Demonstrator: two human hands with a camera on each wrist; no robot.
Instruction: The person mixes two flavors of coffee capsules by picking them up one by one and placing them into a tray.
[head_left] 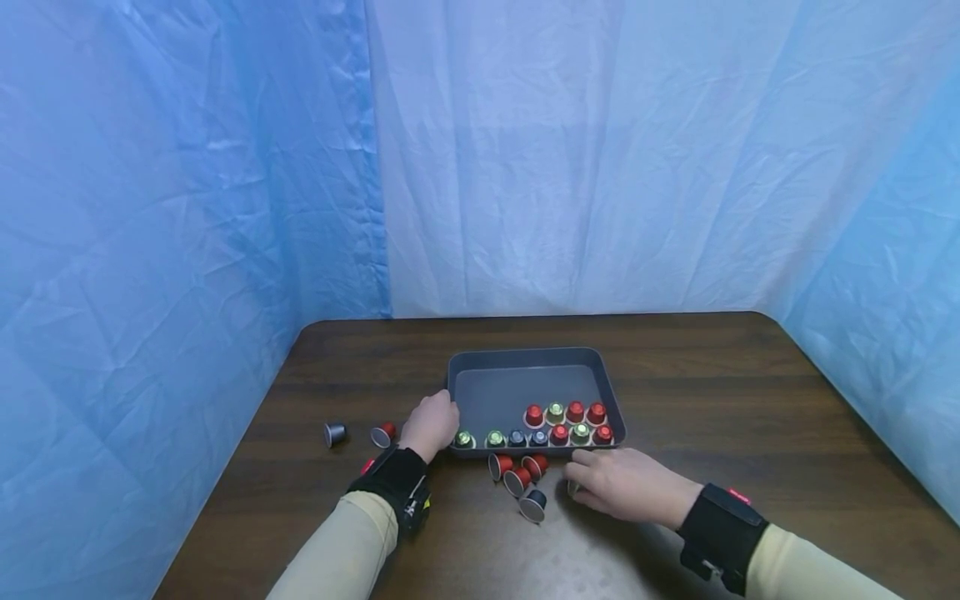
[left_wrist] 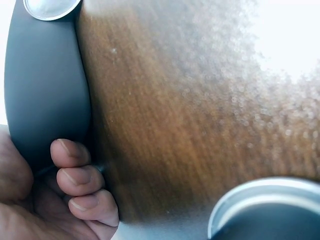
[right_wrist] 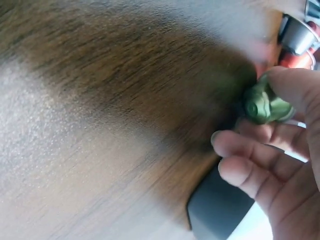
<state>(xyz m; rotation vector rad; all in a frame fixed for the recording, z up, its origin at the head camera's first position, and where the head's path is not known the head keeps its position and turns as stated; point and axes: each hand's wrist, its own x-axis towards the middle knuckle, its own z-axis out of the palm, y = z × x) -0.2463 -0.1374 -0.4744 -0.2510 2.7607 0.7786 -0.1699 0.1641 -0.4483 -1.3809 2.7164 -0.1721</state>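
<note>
A dark grey tray (head_left: 487,392) lies on the table, with red, green and dark blue coffee capsules standing in rows along its front and right. My left hand (head_left: 431,427) grips the tray at its left side; in the left wrist view the fingertips (left_wrist: 80,176) are curled against the tray wall. Just in front of the tray's front edge, my right hand (head_left: 626,483) pinches a green coffee capsule (right_wrist: 260,106) between thumb and fingers, low over the table. That capsule is mostly hidden in the head view.
Several loose capsules lie in front of the tray, among them a red capsule (head_left: 500,467) and a dark capsule (head_left: 533,505). Left of my left hand are another red capsule (head_left: 383,434) and a dark one. Blue sheeting (head_left: 525,167) surrounds the wooden table (head_left: 697,383).
</note>
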